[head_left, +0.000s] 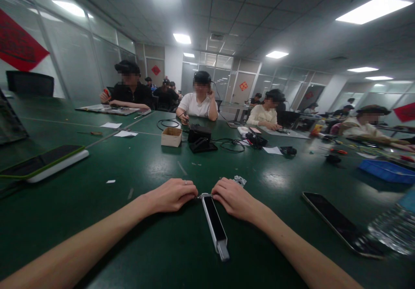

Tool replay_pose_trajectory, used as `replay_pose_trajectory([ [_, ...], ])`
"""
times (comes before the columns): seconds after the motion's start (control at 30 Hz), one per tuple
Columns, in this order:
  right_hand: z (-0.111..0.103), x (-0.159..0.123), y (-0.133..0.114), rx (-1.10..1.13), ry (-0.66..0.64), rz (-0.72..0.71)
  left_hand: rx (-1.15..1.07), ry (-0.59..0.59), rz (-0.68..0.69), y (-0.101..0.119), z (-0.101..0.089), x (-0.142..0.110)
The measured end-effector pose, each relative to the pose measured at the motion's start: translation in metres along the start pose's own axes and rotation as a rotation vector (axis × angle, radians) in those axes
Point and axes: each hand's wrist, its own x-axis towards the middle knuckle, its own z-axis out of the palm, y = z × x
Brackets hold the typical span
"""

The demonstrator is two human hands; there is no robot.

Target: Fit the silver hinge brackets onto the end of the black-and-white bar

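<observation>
A slim white device with a dark top face (215, 220) lies lengthwise on the green table, its narrow grey tip pointing toward me. Around its far end my two hands meet. My left hand (175, 195) is closed, thumb and fingers pinched at a small metallic bit just left of the device. On the other side, my right hand (231, 197) is closed too, its fingertips by the device's far right corner. What either pinch holds is too small and covered to name. Behind my right hand, a small silvery metal part (240, 180) rests on the table.
To the right lie a phone (337, 222), a clear plastic bottle (395, 228) and a blue tray (385, 171). A green-edged tablet-like device (45, 159) is at left. Ahead stand a small box (171, 137) and a black device (199, 138) with cables. Several people sit around the table.
</observation>
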Motion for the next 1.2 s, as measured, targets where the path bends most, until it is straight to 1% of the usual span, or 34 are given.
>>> replay_pose_trajectory([
  [0.2,0.0004,-0.0006,0.0016,0.003,-0.004,0.021,0.068,0.023,-0.055,-0.0007,0.0005,0.0009],
  [0.5,0.0003,-0.0004,0.0006,-0.012,0.003,0.033,0.039,-0.01,-0.062,0.006,-0.0002,0.001],
  [0.9,-0.0026,-0.0005,-0.0009,0.016,-0.004,0.051,0.066,0.001,-0.06,0.0033,0.0053,0.0015],
  [1.07,-0.0003,-0.002,0.0006,0.025,0.008,0.026,0.061,0.011,-0.06,0.0038,0.0055,0.0019],
  [1.2,-0.004,-0.0032,0.003,0.018,0.007,-0.015,0.062,0.0,-0.071,0.0048,0.004,0.0025],
])
